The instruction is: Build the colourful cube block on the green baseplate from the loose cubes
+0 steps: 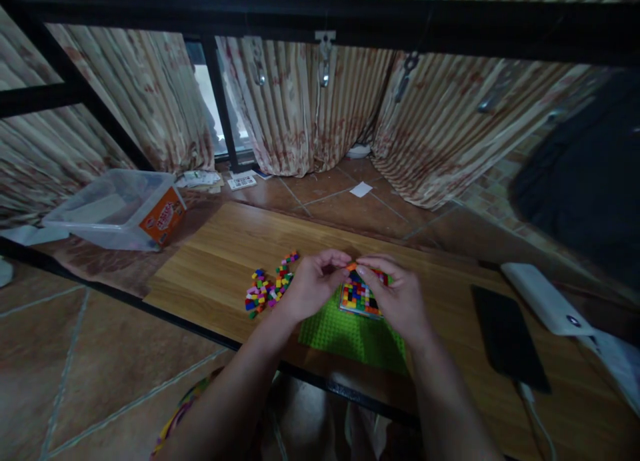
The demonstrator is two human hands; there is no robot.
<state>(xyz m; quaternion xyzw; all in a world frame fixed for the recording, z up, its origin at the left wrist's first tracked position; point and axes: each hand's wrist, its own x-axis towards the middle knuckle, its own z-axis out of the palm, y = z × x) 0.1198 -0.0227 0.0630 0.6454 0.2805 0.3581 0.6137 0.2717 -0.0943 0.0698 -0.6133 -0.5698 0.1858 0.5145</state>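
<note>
While fingers pinch orange brick, bin label blurred, unreadable.

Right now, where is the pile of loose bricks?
In the head view, the pile of loose bricks lies on the wooden table, left of the green board and beside the left hand.

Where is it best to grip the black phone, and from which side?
Take the phone by its long edges, probably from above with the nearer right hand: it lies flat, uncovered, while a white cable leaves the near short end.
</note>
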